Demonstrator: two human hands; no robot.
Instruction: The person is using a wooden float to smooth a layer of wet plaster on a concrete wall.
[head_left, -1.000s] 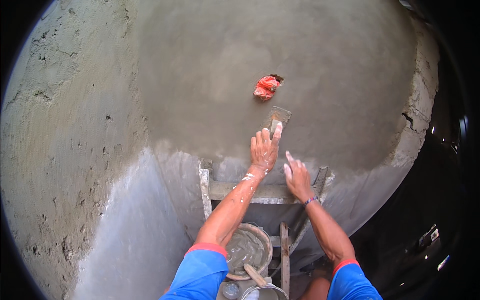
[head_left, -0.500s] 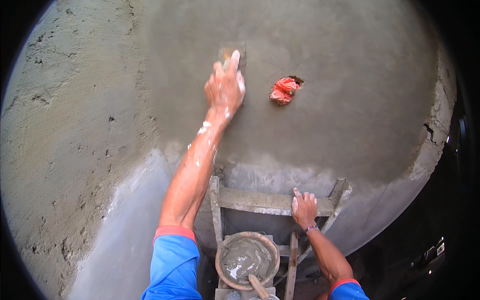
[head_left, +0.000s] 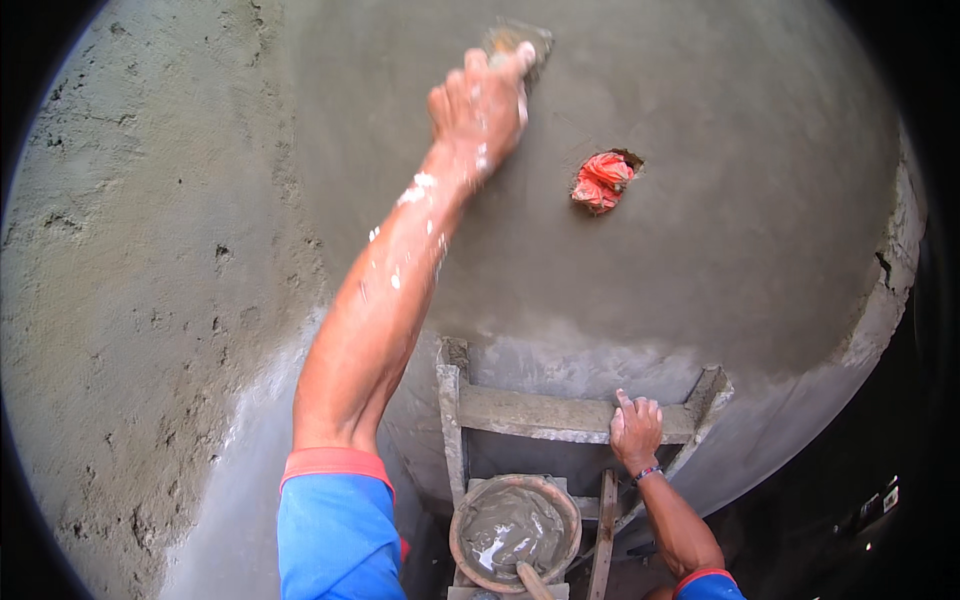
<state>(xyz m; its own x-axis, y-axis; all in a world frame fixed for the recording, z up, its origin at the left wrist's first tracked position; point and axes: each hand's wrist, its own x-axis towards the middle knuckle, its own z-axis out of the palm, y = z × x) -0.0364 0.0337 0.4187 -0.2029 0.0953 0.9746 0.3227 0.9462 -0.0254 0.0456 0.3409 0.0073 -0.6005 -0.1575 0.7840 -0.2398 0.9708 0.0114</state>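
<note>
My left hand is closed round a plastering trowel, its blade against the damp grey plaster wall. White splashes dot that forearm. Lower right, my right hand grips the top rung of a mortar-caked wooden ladder, its index finger sticking up. A wad of red plastic plugs a hole in the wall, to the right of the trowel and below it. Beneath the top rung sits a round tub of wet grey mortar, with a wooden handle leaning out of it.
On the left runs a rougher, pitted wall surface, meeting the smoother plaster along a corner. At the right, the plastered wall ends in a broken, cracked edge, with darkness beyond. A wooden strut stands beside the tub.
My left hand has slid the trowel up the wall, and its blade has tilted to the right. The whole view has shifted slightly; my right hand keeps its place on the rung.
</note>
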